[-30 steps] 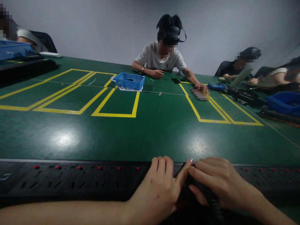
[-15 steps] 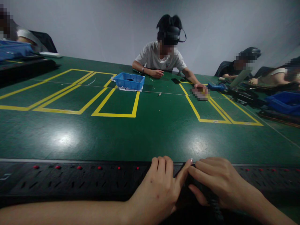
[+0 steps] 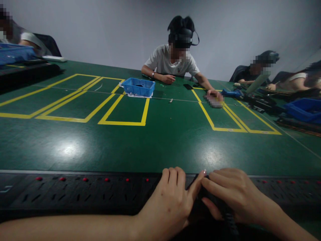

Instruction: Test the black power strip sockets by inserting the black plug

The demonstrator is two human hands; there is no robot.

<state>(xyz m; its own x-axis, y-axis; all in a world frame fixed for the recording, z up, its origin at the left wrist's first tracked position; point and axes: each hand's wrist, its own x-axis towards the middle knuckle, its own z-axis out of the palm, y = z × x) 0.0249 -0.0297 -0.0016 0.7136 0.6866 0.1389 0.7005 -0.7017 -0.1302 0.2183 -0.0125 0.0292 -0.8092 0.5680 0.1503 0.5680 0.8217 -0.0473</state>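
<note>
A long black power strip with red switches and slotted sockets runs along the near edge of the green table. My left hand is closed over the strip, its fingers curled across the far edge and its thumb stretched toward my other hand. Close beside it, my right hand pinches a black plug, mostly hidden under the fingers. A ribbed black cord comes down from that plug below my right palm. The plug is at the strip; whether its pins sit in a socket is hidden.
Yellow tape rectangles mark the green table. A blue basket stands mid-table. Across from me a person rests a hand on a blurred item. Other people sit at both sides. Another blue basket is at right.
</note>
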